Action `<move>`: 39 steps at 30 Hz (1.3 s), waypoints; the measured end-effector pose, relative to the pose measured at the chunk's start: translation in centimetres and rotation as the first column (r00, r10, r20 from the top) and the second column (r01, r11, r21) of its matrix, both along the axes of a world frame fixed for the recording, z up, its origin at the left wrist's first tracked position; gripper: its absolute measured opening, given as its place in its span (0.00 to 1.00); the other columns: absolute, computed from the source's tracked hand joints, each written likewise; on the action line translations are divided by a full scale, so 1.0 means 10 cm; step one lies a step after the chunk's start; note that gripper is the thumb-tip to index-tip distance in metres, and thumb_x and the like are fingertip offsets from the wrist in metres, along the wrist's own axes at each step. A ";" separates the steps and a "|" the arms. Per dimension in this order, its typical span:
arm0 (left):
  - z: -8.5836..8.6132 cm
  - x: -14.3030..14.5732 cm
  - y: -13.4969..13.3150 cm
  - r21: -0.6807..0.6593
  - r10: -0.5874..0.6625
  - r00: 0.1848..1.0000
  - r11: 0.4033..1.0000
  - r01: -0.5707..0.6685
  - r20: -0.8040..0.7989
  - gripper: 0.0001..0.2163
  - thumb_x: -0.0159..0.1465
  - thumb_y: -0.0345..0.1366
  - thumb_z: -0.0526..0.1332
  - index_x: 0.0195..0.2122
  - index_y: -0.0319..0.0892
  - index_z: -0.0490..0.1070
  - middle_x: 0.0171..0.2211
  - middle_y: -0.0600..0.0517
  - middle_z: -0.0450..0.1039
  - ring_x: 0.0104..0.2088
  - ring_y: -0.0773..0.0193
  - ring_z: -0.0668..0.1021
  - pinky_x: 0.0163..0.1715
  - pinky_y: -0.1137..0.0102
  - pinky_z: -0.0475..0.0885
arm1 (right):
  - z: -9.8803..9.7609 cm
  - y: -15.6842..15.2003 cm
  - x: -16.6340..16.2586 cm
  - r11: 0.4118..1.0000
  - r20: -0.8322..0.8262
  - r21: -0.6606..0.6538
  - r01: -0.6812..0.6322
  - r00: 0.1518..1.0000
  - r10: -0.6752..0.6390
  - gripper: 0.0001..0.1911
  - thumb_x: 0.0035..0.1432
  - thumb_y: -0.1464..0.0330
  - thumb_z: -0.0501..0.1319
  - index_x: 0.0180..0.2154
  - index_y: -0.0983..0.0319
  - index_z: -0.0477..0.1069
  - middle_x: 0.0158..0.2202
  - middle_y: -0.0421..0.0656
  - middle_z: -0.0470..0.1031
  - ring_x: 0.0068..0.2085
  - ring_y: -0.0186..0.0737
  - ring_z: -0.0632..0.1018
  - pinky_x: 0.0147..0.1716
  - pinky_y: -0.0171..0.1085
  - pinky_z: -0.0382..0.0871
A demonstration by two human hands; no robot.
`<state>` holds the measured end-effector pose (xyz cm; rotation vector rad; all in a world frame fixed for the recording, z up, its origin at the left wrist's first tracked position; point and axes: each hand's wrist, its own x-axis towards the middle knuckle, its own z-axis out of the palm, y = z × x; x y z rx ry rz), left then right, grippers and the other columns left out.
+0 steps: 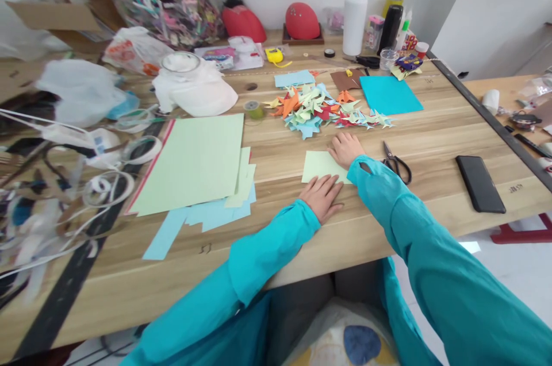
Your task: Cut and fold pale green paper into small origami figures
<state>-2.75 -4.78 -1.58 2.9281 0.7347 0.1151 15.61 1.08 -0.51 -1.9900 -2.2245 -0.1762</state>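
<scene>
A small pale green paper square (pixel 318 164) lies on the wooden table (pixel 431 130) in front of me. My left hand (pixel 323 195) rests flat on the table at the sheet's near edge, fingers stretched out. My right hand (pixel 345 149) presses on the sheet's right corner with fingers curled down onto it. Just beyond lies a pile of folded coloured paper shapes (pixel 321 107).
Black-handled scissors (pixel 397 164) lie right of my right hand, a black phone (pixel 480 183) farther right. Large green sheets (pixel 192 162) over blue ones (pixel 202 216) lie to the left. A teal sheet (pixel 389 95), paper towel roll (pixel 354 24) and clutter fill the back.
</scene>
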 end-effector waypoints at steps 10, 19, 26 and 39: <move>0.02 0.21 -0.27 0.020 0.270 0.963 0.963 -0.270 0.025 0.28 0.57 0.57 0.50 0.57 0.55 0.59 0.61 0.44 0.53 0.58 0.34 0.54 0.53 0.43 0.48 | -0.02 -0.01 0.01 1.000 0.009 0.010 0.022 1.000 -0.023 0.19 0.62 0.60 0.46 0.44 0.67 0.66 0.44 0.55 0.66 0.46 0.52 0.63 0.41 0.44 0.54; -0.09 -0.08 -0.31 0.128 0.393 0.917 0.909 -0.398 0.061 0.39 0.58 0.58 0.47 0.57 0.25 0.57 0.59 0.29 0.52 0.61 0.41 0.54 0.58 0.51 0.47 | -0.04 0.00 0.01 0.999 0.008 0.030 0.014 1.000 -0.014 0.19 0.61 0.59 0.47 0.41 0.67 0.67 0.43 0.54 0.67 0.45 0.52 0.64 0.40 0.44 0.54; -0.13 -0.21 -0.24 0.203 0.423 0.894 0.872 -0.445 0.145 0.33 0.59 0.54 0.49 0.55 0.29 0.62 0.56 0.31 0.59 0.55 0.43 0.64 0.52 0.52 0.57 | -0.05 0.01 0.01 0.999 0.009 0.030 0.021 1.000 -0.021 0.19 0.61 0.59 0.48 0.41 0.66 0.67 0.43 0.54 0.67 0.45 0.52 0.64 0.40 0.44 0.54; -0.12 -0.04 0.43 0.517 -0.224 0.956 0.851 0.097 0.190 0.10 0.64 0.29 0.51 0.36 0.38 0.73 0.37 0.47 0.76 0.35 0.62 0.73 0.34 0.66 0.65 | -0.04 0.01 0.03 0.998 -0.068 0.028 0.053 0.996 -0.051 0.21 0.62 0.57 0.45 0.42 0.66 0.66 0.43 0.54 0.68 0.45 0.51 0.65 0.40 0.44 0.56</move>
